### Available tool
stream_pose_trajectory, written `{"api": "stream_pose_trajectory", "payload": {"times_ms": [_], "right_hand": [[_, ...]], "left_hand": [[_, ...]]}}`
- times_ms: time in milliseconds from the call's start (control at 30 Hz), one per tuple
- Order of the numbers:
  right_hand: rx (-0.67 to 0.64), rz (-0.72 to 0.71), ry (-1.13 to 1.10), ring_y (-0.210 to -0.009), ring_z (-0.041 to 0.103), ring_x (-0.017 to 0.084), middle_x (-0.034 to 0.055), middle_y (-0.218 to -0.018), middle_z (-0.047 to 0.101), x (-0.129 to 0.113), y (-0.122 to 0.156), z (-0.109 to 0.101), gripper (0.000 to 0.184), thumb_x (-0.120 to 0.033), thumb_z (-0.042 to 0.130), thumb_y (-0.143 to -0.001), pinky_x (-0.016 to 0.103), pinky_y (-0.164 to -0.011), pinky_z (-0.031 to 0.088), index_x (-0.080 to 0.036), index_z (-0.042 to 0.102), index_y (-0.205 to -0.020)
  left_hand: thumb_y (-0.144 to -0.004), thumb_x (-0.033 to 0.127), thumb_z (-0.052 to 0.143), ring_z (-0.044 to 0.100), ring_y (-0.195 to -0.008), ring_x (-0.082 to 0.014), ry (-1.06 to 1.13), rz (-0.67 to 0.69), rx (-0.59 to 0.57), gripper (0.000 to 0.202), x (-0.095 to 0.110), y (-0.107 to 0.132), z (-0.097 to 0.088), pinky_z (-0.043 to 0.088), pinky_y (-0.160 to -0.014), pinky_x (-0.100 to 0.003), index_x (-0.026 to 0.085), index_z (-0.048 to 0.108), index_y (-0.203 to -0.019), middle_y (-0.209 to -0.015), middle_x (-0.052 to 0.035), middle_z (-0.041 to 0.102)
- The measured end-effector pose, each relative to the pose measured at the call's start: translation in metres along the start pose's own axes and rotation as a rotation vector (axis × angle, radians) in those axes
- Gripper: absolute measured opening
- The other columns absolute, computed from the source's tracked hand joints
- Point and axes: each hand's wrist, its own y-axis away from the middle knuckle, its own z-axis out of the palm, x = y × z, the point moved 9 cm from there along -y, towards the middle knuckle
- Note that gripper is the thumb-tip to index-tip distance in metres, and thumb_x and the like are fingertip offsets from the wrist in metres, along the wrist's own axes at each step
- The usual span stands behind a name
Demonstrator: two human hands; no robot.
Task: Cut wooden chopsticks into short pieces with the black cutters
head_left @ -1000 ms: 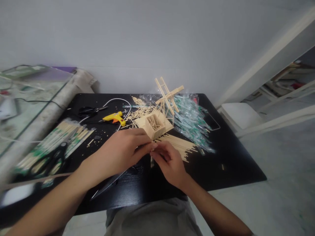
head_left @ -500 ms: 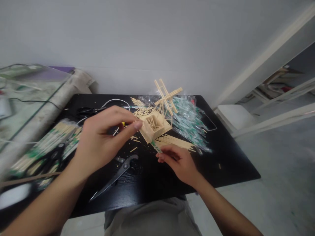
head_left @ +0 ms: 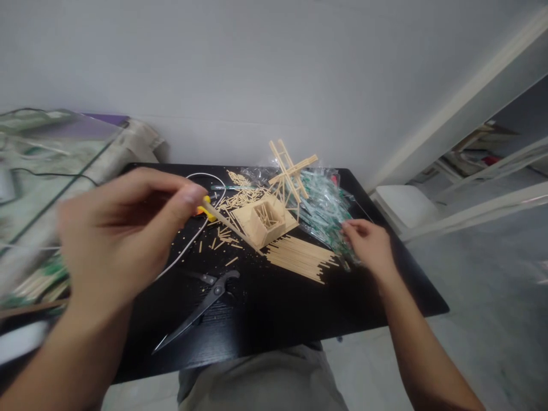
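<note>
My left hand (head_left: 115, 234) is raised over the table's left side, pinching one end of a bare thin wooden stick (head_left: 233, 226) between thumb and fingertips. The stick slants down to the right, in front of a small wooden model (head_left: 268, 228) with a box-like body on a square base. Crossed ladder-like blades (head_left: 291, 168) rise behind the body. My right hand (head_left: 370, 242) is at the right edge of a heap of clear and green plastic wrappers (head_left: 321, 197). Its fingers are pinched together at a wrapper.
A flat row of wooden sticks (head_left: 299, 257) lies before the model. Cut stick pieces (head_left: 244, 197) are scattered behind it. Dark shears (head_left: 209, 299) rest near the front edge. A white cord (head_left: 184, 251) and a yellow-ended object (head_left: 208, 209) are beside my left hand. A white stool (head_left: 394, 202) stands right.
My right hand has moved right to the wrapper heap, with the green-printed wrapper pulled off the stick. My left hand has drawn back left, still holding the stick, now bare.
</note>
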Motion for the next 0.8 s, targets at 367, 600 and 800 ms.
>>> {"api": "stream_pose_trajectory", "payload": {"times_ms": [367, 600, 800], "right_hand": [[0.119, -0.461, 0.18, -0.127, 0.059, 0.036, 0.0203, -0.132, 0.066, -0.074, 0.019, 0.031, 0.039, -0.038, 0.06, -0.092, 0.056, -0.111, 0.045, -0.015, 0.069, -0.123], [-0.889, 0.13, -0.65, -0.073, 0.07, 0.019, 0.0058, -0.092, 0.075, -0.085, 0.122, 0.125, 0.048, -0.056, 0.063, -0.095, 0.032, -0.066, 0.057, -0.022, 0.064, -0.128], [-0.98, 0.392, -0.722, -0.068, 0.065, 0.013, -0.0013, -0.078, 0.072, -0.069, 0.149, 0.154, 0.053, -0.043, 0.089, -0.072, 0.026, -0.068, 0.05, -0.018, 0.068, -0.114]], "left_hand": [[-0.095, 0.022, 0.07, 0.069, -0.078, -0.011, 0.034, 0.375, -0.395, 0.004, 0.041, 0.025, 0.065, 0.053, -0.068, -0.023, 0.022, 0.072, -0.099, -0.093, -0.0002, 0.075], [-0.099, 0.015, 0.06, 0.059, -0.067, -0.0143, -0.032, 0.752, -0.575, 0.013, 0.089, 0.085, 0.118, 0.048, -0.061, -0.03, 0.015, 0.069, -0.09, -0.078, -0.0015, 0.066], [-0.094, 0.014, 0.057, 0.058, -0.063, -0.0175, -0.027, 0.919, -0.647, 0.019, 0.102, 0.143, 0.156, 0.052, -0.064, -0.035, 0.017, 0.066, -0.078, -0.074, -0.0027, 0.063]]}}
